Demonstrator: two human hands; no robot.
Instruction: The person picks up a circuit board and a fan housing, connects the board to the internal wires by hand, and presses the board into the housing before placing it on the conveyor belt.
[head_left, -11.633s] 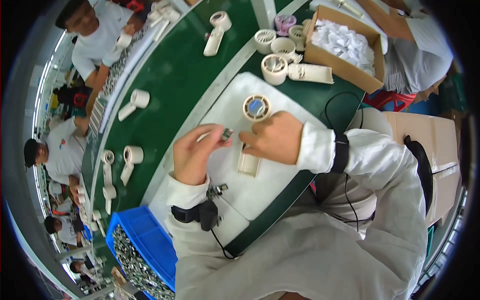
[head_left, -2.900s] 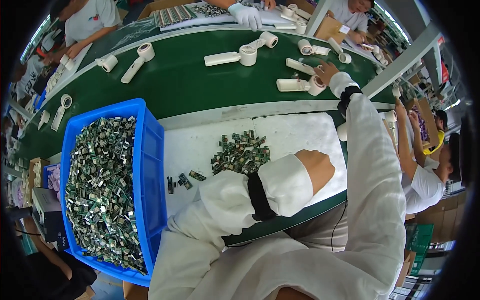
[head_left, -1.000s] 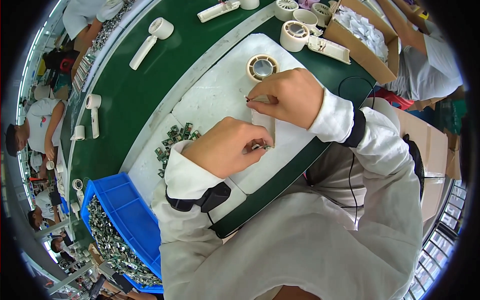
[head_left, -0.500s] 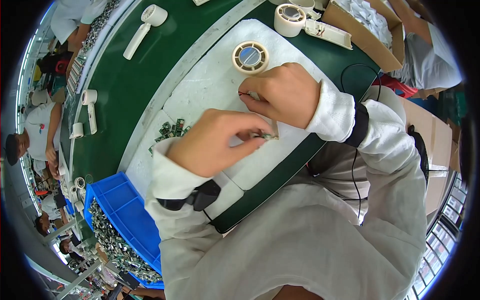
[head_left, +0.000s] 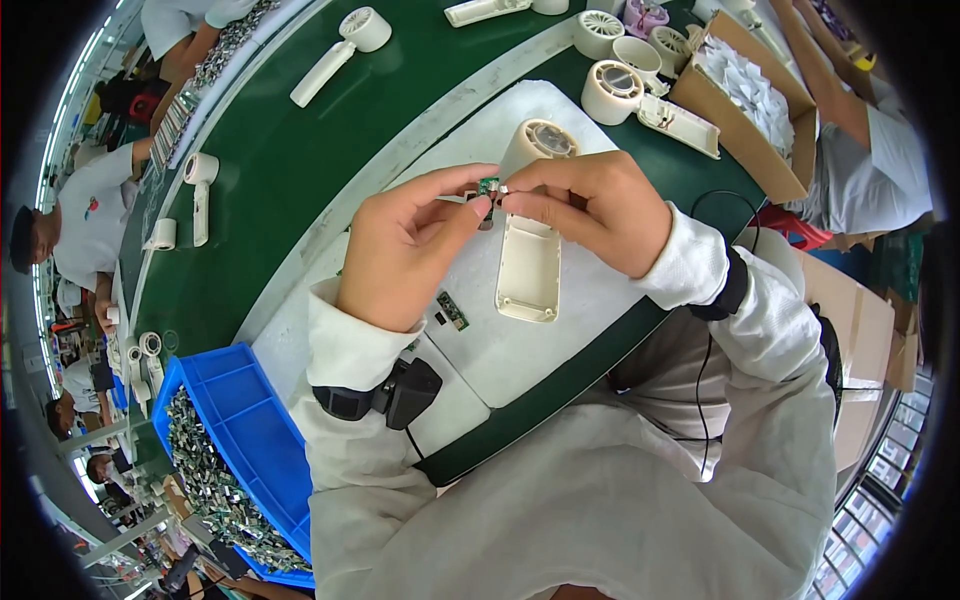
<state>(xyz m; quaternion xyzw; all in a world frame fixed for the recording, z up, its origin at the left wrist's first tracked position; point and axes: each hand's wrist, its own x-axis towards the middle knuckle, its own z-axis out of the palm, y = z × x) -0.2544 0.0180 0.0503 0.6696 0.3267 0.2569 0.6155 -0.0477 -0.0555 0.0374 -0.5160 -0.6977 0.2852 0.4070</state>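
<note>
My left hand [head_left: 405,245] pinches a small green circuit board [head_left: 487,187] between thumb and fingertips. Close against it, my right hand [head_left: 605,210] is closed on a small pale connector [head_left: 503,188]; its wires are mostly hidden by the fingers. Below the fingertips lies a cream handheld fan body with its hollow handle shell [head_left: 530,272] facing up. The round fan head [head_left: 545,138] sits just beyond my right fingers. Another small circuit board [head_left: 453,310] rests on the white foam sheet [head_left: 480,365], near my left wrist.
A blue bin [head_left: 235,400] holding many circuit boards stands at left. More fan parts [head_left: 612,92] and a cardboard box [head_left: 790,150] of white pieces stand at far right. Fan bodies lie on the green belt [head_left: 300,170]. A black cable [head_left: 705,400] hangs by my right arm. Co-workers sit nearby.
My left hand has moved up and away from me, bringing the circuit board to my right fingertips. The handle shell, mostly covered before, now shows below my hands. The view has shifted slightly.
</note>
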